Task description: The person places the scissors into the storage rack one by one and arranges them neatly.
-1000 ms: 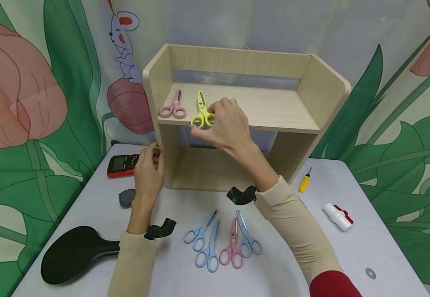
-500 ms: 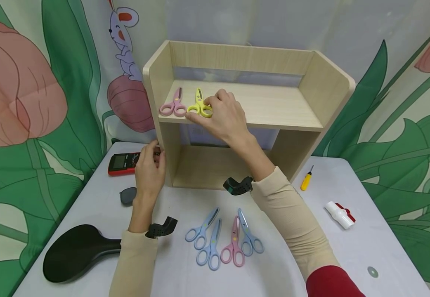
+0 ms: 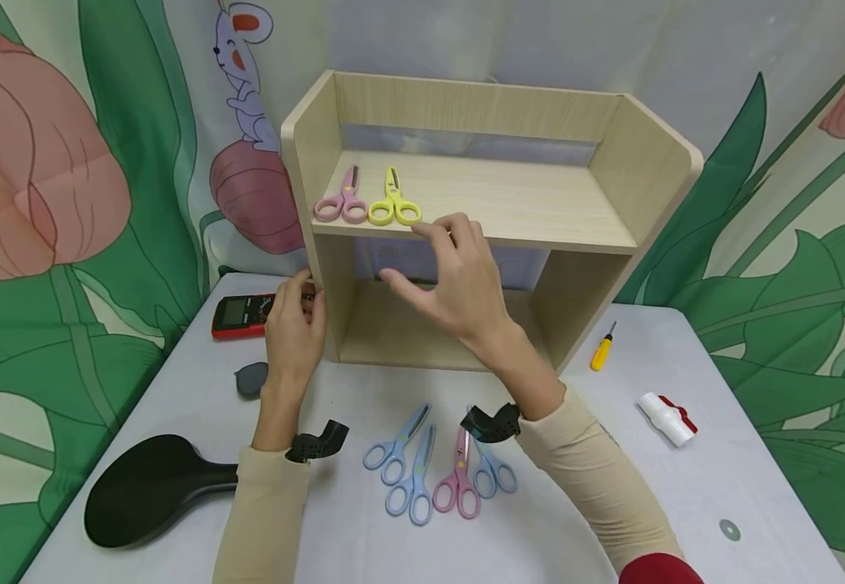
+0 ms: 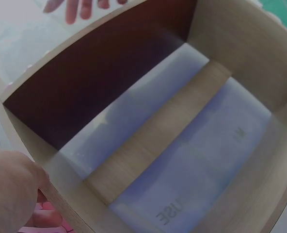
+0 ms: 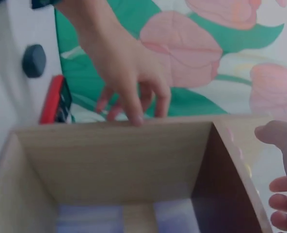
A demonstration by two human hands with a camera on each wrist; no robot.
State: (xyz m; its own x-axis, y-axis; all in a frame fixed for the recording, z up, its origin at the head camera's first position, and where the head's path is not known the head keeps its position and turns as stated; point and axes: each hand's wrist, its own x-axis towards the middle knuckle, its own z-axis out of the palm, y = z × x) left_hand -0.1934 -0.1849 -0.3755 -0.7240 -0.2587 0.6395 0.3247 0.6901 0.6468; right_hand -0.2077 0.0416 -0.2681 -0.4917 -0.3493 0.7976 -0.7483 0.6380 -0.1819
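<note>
Yellow scissors (image 3: pixel 394 199) and pink scissors (image 3: pixel 349 193) lie side by side on the upper board of a wooden shelf (image 3: pixel 532 203), blades pointing back. Just below and right of the yellow pair, my right hand (image 3: pixel 466 292) hovers in front of the board, thumb and fingers apart, holding nothing. My left hand (image 3: pixel 294 337) rests against the shelf's left side panel, its relaxed fingers along the outer face; the right wrist view shows a fingertip of that left hand (image 5: pixel 126 73) at the panel's edge.
Several blue scissors (image 3: pixel 413 478) and another pink pair (image 3: pixel 457 483) lie in front. On the left are a red multimeter (image 3: pixel 240 316), a grey object (image 3: pixel 250 380) and a black paddle-shaped object (image 3: pixel 148 491). A yellow screwdriver (image 3: pixel 601 353) and white-red fitting (image 3: pixel 666 418) lie right.
My right hand has pushed the yellow scissors back level with the pink pair, let go, and drawn down and toward me. The left hand stays at the side panel.
</note>
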